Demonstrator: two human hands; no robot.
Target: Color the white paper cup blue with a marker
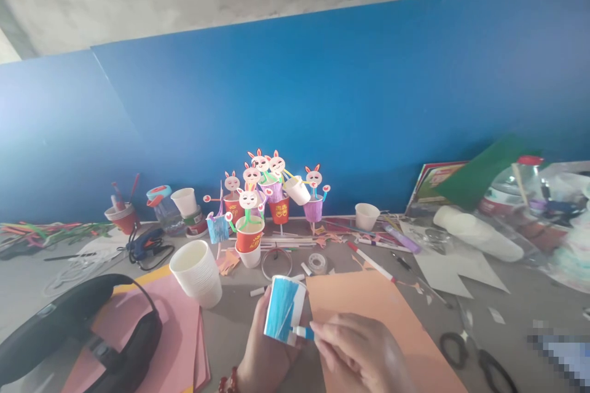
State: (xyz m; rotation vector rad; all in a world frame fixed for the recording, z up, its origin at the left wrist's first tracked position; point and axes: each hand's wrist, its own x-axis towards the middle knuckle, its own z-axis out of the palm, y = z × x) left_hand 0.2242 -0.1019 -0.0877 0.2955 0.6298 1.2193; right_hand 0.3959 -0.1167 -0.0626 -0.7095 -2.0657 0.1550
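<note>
Over on the left, a black headband-like object (pixel 138 344) lies partly across pink paper (pixel 184 319), and just right of it stands a stack of white paper cups (pixel 196 273). Now the left hand (pixel 265 356), beaded bracelet (pixel 228 381) at the wrist, has its fingers closed around a paper cup (pixel 279 310), low in the middle of the view. There's streaky bright blue across most of the side facing us, with a white strip at the right. The cup's long axis runs up the view, its top leaning slightly right; which end is the mouth, I can't tell. The thumb lies along its left side, and the other fingers are mostly hidden behind it.

And here's the blue marker (pixel 304 333), white toward its tip, lying nearly level, pointing left at the lower part of the cup; whether it touches, I can't be sure. The right hand (pixel 359 347) has thumb and fingers pinched together on its right end. Beneath that hand spreads orange paper (pixel 369 301), and farther right lie black-handled scissors (pixel 470 344). Behind the hands, rabbit-faced cup figures (pixel 251 221) stand bunched near the blue panel (pixel 295 104).
</note>
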